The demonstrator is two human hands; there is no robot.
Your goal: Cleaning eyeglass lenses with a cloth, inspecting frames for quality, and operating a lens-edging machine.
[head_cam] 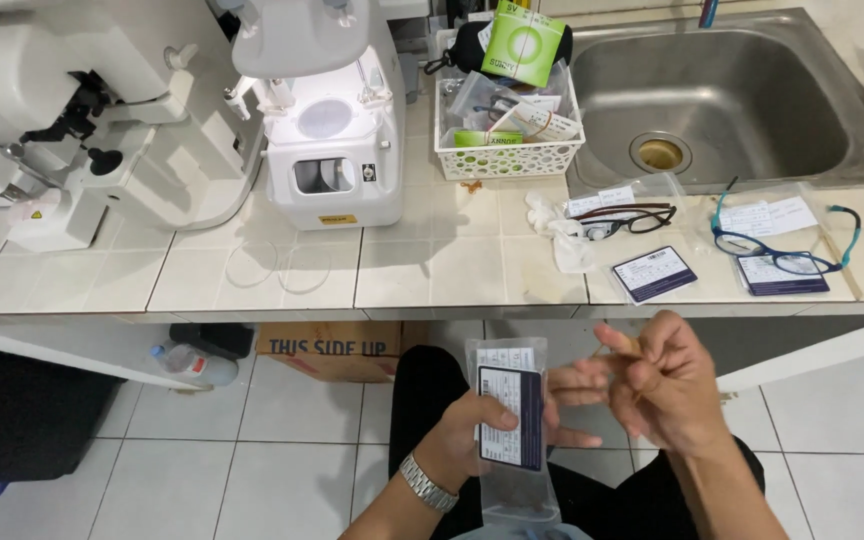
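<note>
Two hands over the lap: left hand (467, 432) pinching the clear plastic pouch (512, 440) with its dark card steady, right hand (667, 385) loosely curled beside it, keeping the mouth upright.

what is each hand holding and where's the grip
The left hand holds a clear plastic pouch with a dark card by its left edge. The right hand pinches something small, unclear.

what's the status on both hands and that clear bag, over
Left hand grips clear plastic bag with dark card inside. Right hand beside it, fingers curled, apart from bag. Nothing between them.
</note>
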